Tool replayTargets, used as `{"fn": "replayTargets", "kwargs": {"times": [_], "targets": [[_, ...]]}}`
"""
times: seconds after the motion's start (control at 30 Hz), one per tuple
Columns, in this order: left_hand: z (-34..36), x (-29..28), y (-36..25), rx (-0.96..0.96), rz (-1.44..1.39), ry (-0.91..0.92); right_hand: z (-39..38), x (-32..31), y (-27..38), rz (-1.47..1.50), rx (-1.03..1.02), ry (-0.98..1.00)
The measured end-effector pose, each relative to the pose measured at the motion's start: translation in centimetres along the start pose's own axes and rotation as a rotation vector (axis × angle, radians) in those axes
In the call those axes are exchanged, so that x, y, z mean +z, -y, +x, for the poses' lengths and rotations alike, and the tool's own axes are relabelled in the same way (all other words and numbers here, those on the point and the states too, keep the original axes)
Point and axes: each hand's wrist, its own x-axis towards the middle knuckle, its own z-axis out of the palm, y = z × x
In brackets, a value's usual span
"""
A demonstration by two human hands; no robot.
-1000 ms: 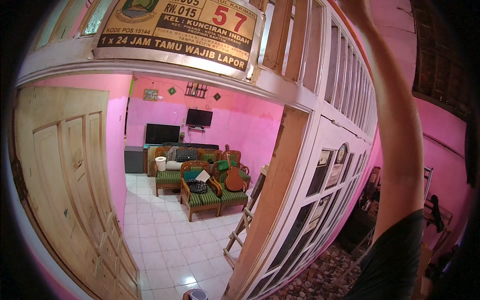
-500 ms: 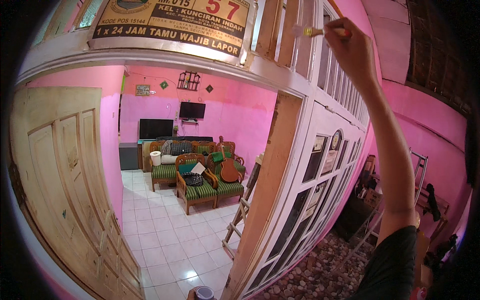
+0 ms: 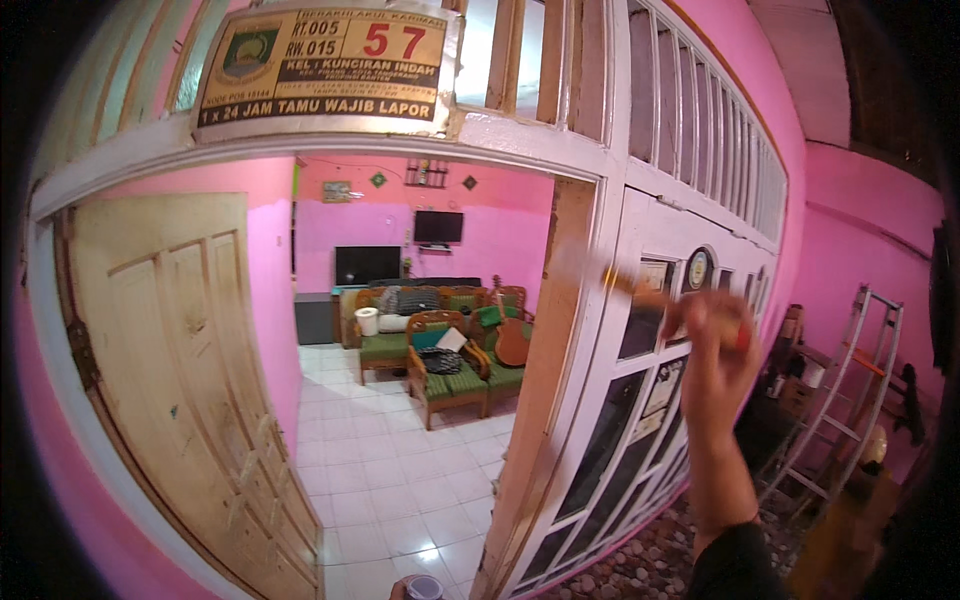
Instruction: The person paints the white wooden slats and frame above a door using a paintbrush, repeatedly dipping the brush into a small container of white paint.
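My right hand is raised in front of the white panelled door and closed around the wooden handle of a paintbrush. Motion blurs the brush, and its pale bristles point left toward the doorway's right post, apparently in the air. At the bottom edge, a bit of my left hand shows beside a small round container, which it grips; most of both is cut off. White paint covers the lintel and the slatted transom, while several slats farther left show bare brown wood.
A brown wooden door stands open on the left. Above the doorway hangs a printed sign plate. Inside are green striped chairs and a guitar. An aluminium ladder stands at right, over a pebbled floor.
My right hand has come down with the paintbrush from the transom slats to the height of the door's upper panes. The view has shifted too. My left hand still holds the container.
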Motion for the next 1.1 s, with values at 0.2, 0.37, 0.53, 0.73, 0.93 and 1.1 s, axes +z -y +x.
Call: {"fn": "replayTargets", "kwargs": {"times": [0.2,0.37,0.53,0.73,0.93,1.1], "targets": [[-1.2,4.7,-0.3,-0.038,0.058,-0.087,-14.8,-5.6,-3.4,0.355,0.657,0.19],[-2.0,12.0,-2.0,-0.048,-0.049,-0.185,-23.7,-9.6,-8.6,0.48,1.162,0.177],[-2.1,19.9,1.6,-0.082,0.074,-0.194,-29.0,-15.8,-12.4,0.488,1.232,0.268],[-1.8,26.6,0.2,-0.024,0.111,-0.139,-31.8,-21.3,-16.2,0.524,1.231,0.168],[-1.4,28.9,0.4,-0.169,0.168,-0.162,-28.3,-23.8,-16.4,0.5,1.117,0.146],[0.3,27.1,-5.3,-0.052,0.161,-0.232,-25.1,-24.4,-14.7,0.391,0.956,0.168]]}}
